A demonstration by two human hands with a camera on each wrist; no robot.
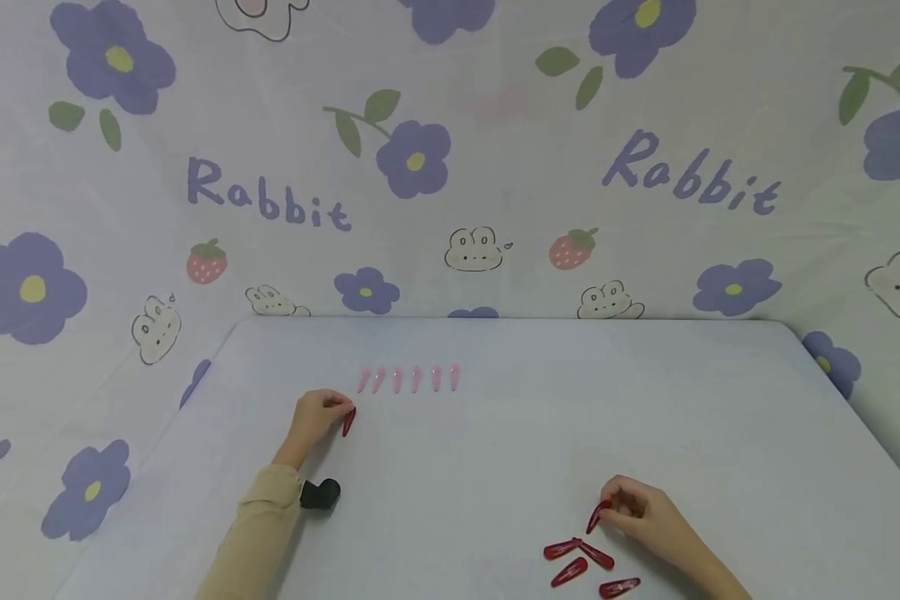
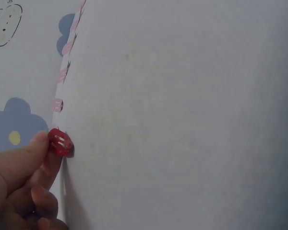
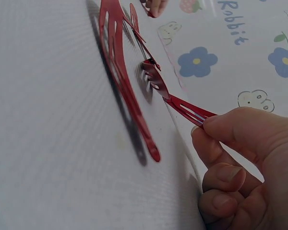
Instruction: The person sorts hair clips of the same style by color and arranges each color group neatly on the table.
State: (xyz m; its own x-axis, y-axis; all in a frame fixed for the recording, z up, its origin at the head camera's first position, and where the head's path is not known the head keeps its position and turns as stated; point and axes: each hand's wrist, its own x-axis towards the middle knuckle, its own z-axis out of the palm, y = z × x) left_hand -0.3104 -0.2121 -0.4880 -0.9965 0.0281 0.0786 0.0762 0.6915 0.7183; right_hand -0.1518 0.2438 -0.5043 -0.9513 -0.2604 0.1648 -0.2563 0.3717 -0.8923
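Note:
My left hand (image 1: 320, 415) pinches a red hair clip (image 1: 349, 422) between thumb and fingers, just below the left end of a row of pink hair clips (image 1: 416, 379). In the left wrist view that red clip (image 2: 61, 143) is seen end-on at the fingertips. At the lower right, my right hand (image 1: 637, 510) pinches another red hair clip (image 1: 597, 517) by one end, its other end pointing down. Several loose red clips (image 1: 570, 572) lie beside and below this hand. The right wrist view shows the pinched clip (image 3: 189, 111) overlapping the loose ones.
Both hands work over a white table (image 1: 495, 467). A black wrist camera (image 1: 320, 494) sticks out from the left sleeve (image 1: 258, 525). Behind the table hangs a white cloth (image 1: 510, 167) printed with flowers, rabbits and strawberries.

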